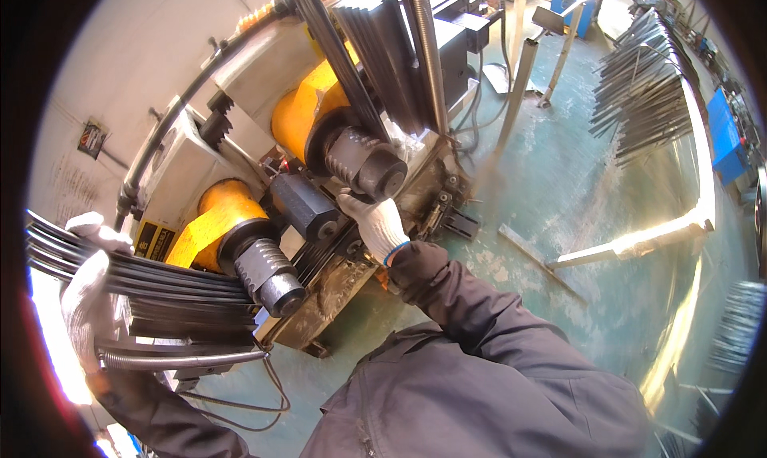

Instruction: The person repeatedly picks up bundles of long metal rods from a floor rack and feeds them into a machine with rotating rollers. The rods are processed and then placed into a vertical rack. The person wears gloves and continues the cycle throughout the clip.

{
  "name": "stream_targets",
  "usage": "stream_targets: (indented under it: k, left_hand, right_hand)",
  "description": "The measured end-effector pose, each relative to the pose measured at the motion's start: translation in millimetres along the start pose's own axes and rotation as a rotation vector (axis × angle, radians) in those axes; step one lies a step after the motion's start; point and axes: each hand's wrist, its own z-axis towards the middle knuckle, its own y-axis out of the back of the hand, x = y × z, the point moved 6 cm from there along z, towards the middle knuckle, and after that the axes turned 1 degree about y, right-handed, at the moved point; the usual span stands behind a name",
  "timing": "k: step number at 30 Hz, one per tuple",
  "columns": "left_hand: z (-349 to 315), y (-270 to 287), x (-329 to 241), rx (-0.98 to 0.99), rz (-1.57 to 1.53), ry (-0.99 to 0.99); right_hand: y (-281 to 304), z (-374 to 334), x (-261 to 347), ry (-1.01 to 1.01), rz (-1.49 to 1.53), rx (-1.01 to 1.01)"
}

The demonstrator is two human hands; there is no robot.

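At the left, my left hand [86, 292], in a white knit glove, is wrapped round a bundle of long dark metal rods [180, 280]. The rods run toward the lower black grooved roller [262, 271], which sits in a yellow housing [209, 226]. My right hand [379, 225], in a white glove with a blue cuff edge, is just below the upper black grooved roller [363, 164], close to a black hexagonal block [304, 206]. Its fingers are partly hidden there, and whether they hold anything does not show.
Upright dark bars [383, 58] and a coiled spring rod [430, 54] stand behind the upper roller. A rack of many thin rods [643, 90] is at the far right, with a metal frame leg [631, 240] and a loose bar [543, 264] on the green floor. Cables [268, 402] hang below.
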Motion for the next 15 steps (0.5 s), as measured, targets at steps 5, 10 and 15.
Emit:
stream_targets:
  k: [5, 10, 15]
  left_hand:
    - [29, 26, 18, -0.083, -0.140, 0.227]
    - [25, 44, 23, -0.104, 0.009, 0.203]
    - [37, 51, 22, -0.008, 0.012, 0.288]
  right_hand:
    - [-2, -1, 5, -0.053, 0.089, 0.010]
    - [1, 2, 4, 0.007, 0.001, 0.043]
    - [2, 6, -3, 0.034, -0.036, 0.097]
